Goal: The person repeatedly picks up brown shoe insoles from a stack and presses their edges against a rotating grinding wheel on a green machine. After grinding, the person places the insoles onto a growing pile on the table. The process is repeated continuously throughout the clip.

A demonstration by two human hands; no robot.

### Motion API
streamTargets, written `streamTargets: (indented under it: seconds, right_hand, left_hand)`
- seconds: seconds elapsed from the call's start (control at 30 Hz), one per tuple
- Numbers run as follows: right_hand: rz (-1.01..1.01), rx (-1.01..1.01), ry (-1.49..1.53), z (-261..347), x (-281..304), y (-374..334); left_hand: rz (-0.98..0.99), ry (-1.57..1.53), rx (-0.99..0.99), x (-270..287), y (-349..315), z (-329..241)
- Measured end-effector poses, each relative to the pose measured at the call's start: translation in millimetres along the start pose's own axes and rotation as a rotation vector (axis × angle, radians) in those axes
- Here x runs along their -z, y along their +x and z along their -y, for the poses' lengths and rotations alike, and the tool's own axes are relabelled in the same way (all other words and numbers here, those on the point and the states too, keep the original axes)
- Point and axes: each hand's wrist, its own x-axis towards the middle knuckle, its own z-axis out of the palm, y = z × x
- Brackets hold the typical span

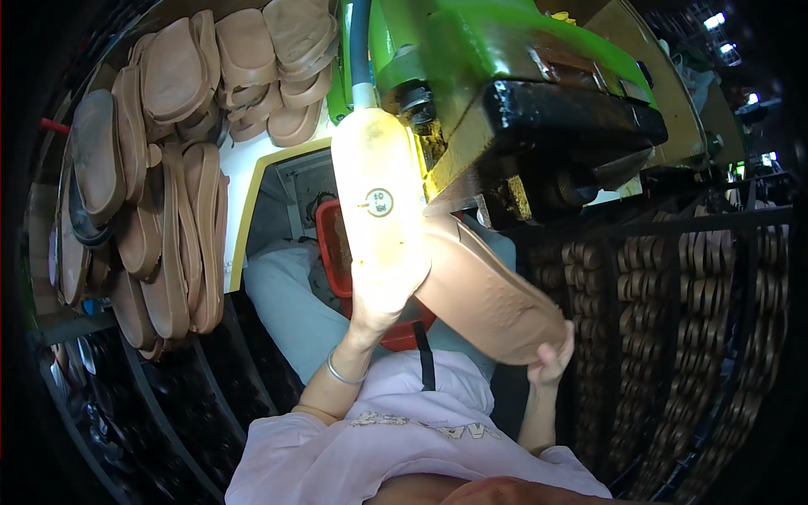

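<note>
A tan shoe sole slants from the machine's edge down to the right. My right hand pinches its lower right end between thumb and fingers. At the upper left edge of the sole, my left hand grips it close to the machine. Glare and the glowing lamp hide most of that hand's fingers. The sole's upper end passes beneath the dark metal part of the green machine, so its tip is out of sight.
Many tan soles are piled at the left beside a white, yellow-edged table. A red basket stands below, between my legs. Racks of soles line the right, and dark racks the lower left. The lamp hangs low before the machine.
</note>
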Motion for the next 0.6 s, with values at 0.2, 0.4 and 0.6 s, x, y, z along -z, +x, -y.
streamTargets:
  seconds: [0.2, 0.4, 0.6]
  right_hand:
    - [-0.071, 0.210, -0.043, 36.7, -29.3, 83.6]
    - [0.030, 0.174, -0.018, 59.7, -63.5, 153.2]
    - [0.144, 0.096, 0.113, 52.0, -98.8, 167.2]
  left_hand:
    - [0.151, 0.084, -0.020, -7.9, 9.0, -13.9]
    - [0.125, 0.097, -0.164, -3.0, 14.4, -14.2]
    - [-0.008, 0.066, -0.079, 20.1, -0.2, -29.0]
